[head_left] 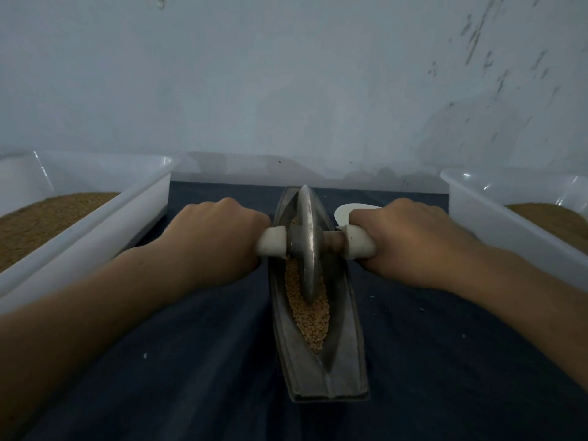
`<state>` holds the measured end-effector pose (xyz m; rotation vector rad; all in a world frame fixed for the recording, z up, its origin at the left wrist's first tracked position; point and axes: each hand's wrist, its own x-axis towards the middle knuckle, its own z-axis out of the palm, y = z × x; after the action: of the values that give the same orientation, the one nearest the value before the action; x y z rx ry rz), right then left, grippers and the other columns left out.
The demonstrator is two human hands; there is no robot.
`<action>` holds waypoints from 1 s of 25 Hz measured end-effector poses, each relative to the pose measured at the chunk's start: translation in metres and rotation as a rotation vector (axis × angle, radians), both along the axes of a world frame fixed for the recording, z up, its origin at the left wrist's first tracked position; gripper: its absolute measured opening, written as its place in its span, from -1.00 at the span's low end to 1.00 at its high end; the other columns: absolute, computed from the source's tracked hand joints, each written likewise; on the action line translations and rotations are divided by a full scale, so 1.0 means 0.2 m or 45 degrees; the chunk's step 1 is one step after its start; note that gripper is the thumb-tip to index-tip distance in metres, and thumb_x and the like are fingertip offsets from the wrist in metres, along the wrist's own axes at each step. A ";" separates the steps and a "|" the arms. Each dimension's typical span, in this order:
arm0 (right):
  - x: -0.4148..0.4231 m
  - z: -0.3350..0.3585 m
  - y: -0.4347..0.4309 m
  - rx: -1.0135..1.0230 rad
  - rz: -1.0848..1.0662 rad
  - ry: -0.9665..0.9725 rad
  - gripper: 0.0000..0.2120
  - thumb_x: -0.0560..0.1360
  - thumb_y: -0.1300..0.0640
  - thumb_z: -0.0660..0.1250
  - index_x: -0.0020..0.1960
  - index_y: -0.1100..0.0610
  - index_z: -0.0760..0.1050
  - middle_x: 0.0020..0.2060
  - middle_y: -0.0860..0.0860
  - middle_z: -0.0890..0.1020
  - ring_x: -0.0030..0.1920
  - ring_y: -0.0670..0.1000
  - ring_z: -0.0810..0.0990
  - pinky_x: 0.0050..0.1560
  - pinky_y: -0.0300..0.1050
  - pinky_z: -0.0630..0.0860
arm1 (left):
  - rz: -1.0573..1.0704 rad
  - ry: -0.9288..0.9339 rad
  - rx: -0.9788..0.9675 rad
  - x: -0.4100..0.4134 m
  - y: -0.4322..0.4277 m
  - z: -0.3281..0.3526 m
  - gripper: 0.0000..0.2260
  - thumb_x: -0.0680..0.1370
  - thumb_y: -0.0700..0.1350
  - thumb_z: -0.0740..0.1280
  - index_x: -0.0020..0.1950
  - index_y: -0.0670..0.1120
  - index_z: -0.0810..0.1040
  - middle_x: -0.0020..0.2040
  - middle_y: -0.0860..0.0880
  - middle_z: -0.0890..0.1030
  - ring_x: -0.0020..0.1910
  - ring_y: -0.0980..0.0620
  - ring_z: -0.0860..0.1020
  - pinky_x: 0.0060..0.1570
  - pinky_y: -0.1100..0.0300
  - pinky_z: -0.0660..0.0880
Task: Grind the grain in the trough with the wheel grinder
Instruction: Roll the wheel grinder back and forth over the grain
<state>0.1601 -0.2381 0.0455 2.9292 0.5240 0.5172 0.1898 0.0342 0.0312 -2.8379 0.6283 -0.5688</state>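
Observation:
A boat-shaped metal trough (346, 354) lies lengthwise on the dark blue cloth in front of me. Tan grain (313, 316) fills its groove. The metal grinding wheel (308, 237) stands upright in the far half of the trough, its rim sunk into the grain. A bar runs through the wheel with a white handle on each side. My left hand (219, 240) grips the left handle (273, 242). My right hand (410, 240) grips the right handle (359, 245). Both sets of fingers curl under the handles and are hidden.
A white plastic tub (95, 224) holding brown grain stands at the left. A second white tub (496, 214) with brown grain stands at the right. A small white disc (345, 211) lies beyond my right hand. A pale wall rises just behind the trough.

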 end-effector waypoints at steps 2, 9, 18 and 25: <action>-0.01 -0.02 0.00 0.013 -0.012 -0.023 -0.72 0.37 -0.22 0.39 -0.19 -0.14 0.32 -0.39 -0.18 0.40 -0.40 -0.18 0.36 -0.46 -0.18 0.18 | -0.044 -0.098 0.004 -0.01 0.03 -0.02 -0.80 0.44 0.15 0.31 -0.18 0.20 0.28 -0.36 0.14 0.24 -0.44 0.09 0.24 -0.39 0.16 0.25; 0.24 -0.01 0.05 -0.016 -0.093 -0.097 -0.75 0.44 -0.24 0.37 -0.20 -0.08 0.46 -0.36 -0.13 0.52 -0.34 -0.05 0.51 -0.41 -0.17 0.37 | 0.104 -0.060 -0.114 0.20 -0.05 -0.01 -0.92 0.48 0.07 0.31 -0.14 0.10 0.46 -0.30 0.10 0.40 -0.37 0.05 0.35 -0.37 0.14 0.23; -0.07 -0.10 -0.04 -0.031 0.102 -0.374 -0.74 0.22 -0.19 0.34 -0.29 -0.09 0.30 -0.51 -0.22 0.14 -0.55 -0.09 0.17 -0.48 -0.31 0.03 | -0.158 -0.097 -0.020 -0.05 0.13 -0.01 -0.84 0.28 0.23 0.25 -0.28 0.22 0.34 -0.44 0.17 0.35 -0.50 0.19 0.35 -0.52 0.28 0.23; 0.23 -0.03 0.10 -0.039 -0.200 -0.227 -0.81 0.45 -0.12 0.36 -0.18 -0.08 0.39 -0.25 -0.03 0.60 -0.23 0.09 0.58 -0.33 -0.12 0.41 | 0.219 -0.059 -0.114 0.15 -0.05 0.00 -0.95 0.51 0.04 0.30 -0.08 0.11 0.52 -0.26 0.06 0.46 -0.33 0.00 0.43 -0.32 0.10 0.35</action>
<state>0.2059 -0.2177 0.0402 2.8273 0.2751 0.7329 0.2196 0.0245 0.0319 -2.9142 0.3540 -0.6450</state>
